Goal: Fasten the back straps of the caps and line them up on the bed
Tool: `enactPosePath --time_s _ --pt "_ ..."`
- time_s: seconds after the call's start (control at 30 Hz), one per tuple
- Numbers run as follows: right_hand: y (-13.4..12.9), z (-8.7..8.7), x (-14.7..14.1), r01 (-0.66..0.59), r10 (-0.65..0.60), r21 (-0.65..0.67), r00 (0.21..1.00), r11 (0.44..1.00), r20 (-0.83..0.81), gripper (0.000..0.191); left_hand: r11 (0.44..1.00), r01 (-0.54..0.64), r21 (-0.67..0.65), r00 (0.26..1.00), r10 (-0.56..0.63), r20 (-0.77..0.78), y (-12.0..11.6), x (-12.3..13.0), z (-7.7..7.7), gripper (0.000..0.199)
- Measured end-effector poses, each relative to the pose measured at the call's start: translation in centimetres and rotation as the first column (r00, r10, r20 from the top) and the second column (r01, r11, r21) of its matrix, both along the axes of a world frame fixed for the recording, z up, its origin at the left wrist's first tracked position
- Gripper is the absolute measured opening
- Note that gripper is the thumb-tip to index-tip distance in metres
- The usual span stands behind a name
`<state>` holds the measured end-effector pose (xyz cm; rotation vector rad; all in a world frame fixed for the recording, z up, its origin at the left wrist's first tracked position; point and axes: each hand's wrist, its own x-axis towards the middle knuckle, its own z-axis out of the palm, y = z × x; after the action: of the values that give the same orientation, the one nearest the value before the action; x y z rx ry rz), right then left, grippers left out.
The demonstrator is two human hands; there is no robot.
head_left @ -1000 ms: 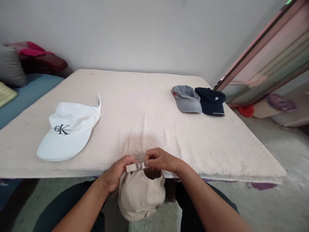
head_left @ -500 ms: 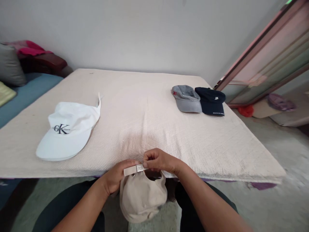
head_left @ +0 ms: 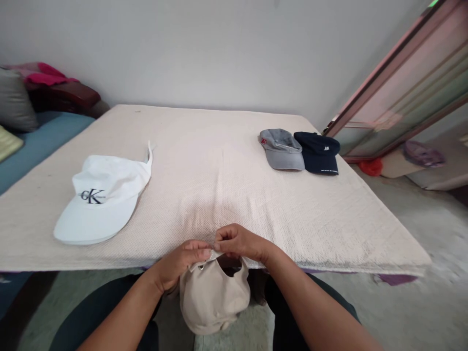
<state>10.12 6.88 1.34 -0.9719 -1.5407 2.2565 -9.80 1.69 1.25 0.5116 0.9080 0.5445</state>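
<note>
Beige cap (head_left: 215,297), one, pinched by two hands (head_left: 181,265).

Shows plain beige on the held cap (head_left: 215,300) at six o'clock, with a silvery eyelet (head_left: 201,267). Runs white over the lettered cap (head_left: 109,180) at nine, with black "CK" on the front. Turns grey with a red mark on the smaller cap (head_left: 281,148) at two, then navy with white lettering on the neighbouring cap (head_left: 316,151) towards three. Spreads cream, finely dotted near the front, over the tabletop (head_left: 190,146). Shows pale grey on the wall (head_left: 197,53) at twelve; at ten, hot pink on the cloth (head_left: 51,73), darker grey on the pillow (head_left: 14,100). Glows red on the bundle (head_left: 371,166) at three.
</note>
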Motion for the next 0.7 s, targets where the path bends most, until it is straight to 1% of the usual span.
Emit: enactPosePath --time_s 0.2,0.3,0.4,0.47,0.5,0.57,0.63,0.7 --pt "0.1 -0.3 0.2 0.054 -0.054 -0.032 0.999 0.998 -0.001 0.025 1.0 0.014 0.012 0.999 -0.014 0.034 -0.1 0.2 -0.3 0.018" --pt "0.0 -0.5 0.2 0.096 -0.1 -0.068 0.994 0.993 -0.051 0.026 0.999 -0.026 0.019 0.997 0.025 0.07 0.2 0.3 -0.2 0.016" --pt "0.0 -0.3 0.2 0.139 -0.148 -0.088 0.983 0.986 -0.106 0.029 0.991 -0.131 0.018 0.983 0.128 0.131 0.6 0.1 0.1 0.014" --pt "0.0 0.0 0.3 0.168 -0.179 -0.096 0.975 0.981 -0.132 0.032 0.968 -0.25 0.004 0.955 0.246 0.165 1.0 -0.3 0.5 0.014" --pt "0.0 0.2 0.4 0.185 -0.197 -0.097 0.971 0.978 -0.136 0.033 0.945 -0.327 -0.015 0.929 0.324 0.177 1.1 -0.6 0.7 0.012" --pt "0.1 0.4 0.7 0.216 -0.226 -0.086 0.966 0.973 -0.122 0.034 0.877 -0.473 -0.083 0.858 0.479 0.186 1.4 -1.3 1.2 0.011" --pt "0.2 0.3 1.1 0.235 -0.243 -0.081 0.964 0.969 -0.11 0.034 0.829 -0.533 -0.169 0.803 0.558 0.207 1.6 -1.8 1.8 0.015" --pt "0.3 -0.1 1.5 0.245 -0.259 -0.108 0.957 0.963 -0.133 0.037 0.807 -0.556 -0.198 0.769 0.59 0.248 1.8 -2.2 2.4 0.021"
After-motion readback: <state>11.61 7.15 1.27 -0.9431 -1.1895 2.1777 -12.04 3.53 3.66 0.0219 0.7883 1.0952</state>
